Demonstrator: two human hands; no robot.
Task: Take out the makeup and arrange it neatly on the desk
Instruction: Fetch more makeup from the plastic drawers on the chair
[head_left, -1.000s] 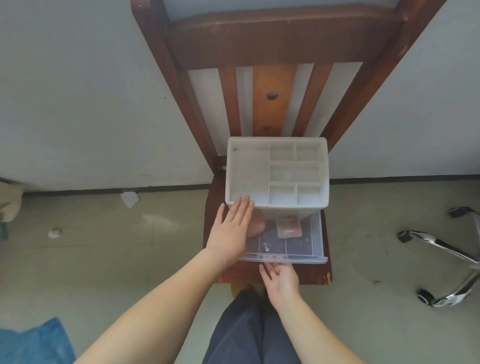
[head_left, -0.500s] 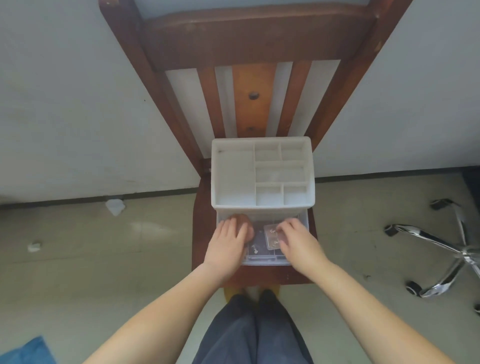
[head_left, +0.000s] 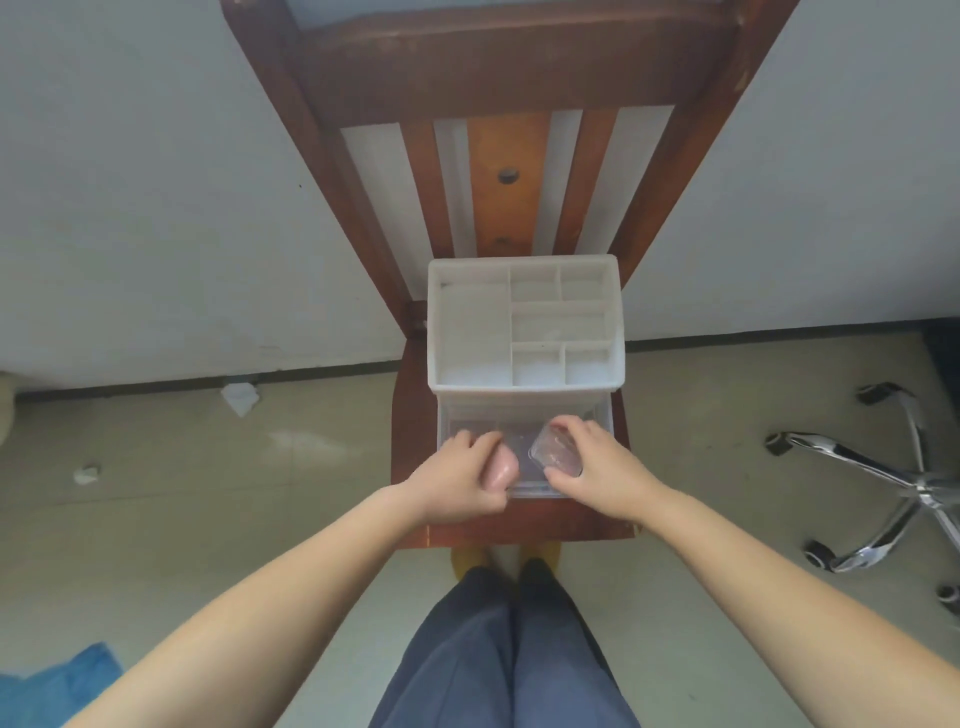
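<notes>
The pink makeup sponge (head_left: 503, 466) sat in the left grip (head_left: 457, 480), fingers curled round it, and the clear compact case (head_left: 556, 451) was pinched in the right grip (head_left: 597, 470), both just above the front edge of the open clear drawer (head_left: 522, 434) of the white organizer (head_left: 524, 322) on the wooden chair (head_left: 511, 525). Both items should be lifted straight up clear of the drawer wall before being drawn back, each hold kept firm but light, since the sponge would likely squash and the smooth case could slip.

Your bare arms and dark trousers

Your forearms carry no sleeves down to the left hand (head_left: 457, 480) and right hand (head_left: 605, 470); dark navy trousers (head_left: 498, 654) fill the lower centre, yellow footwear (head_left: 467, 558) beyond them.
</notes>
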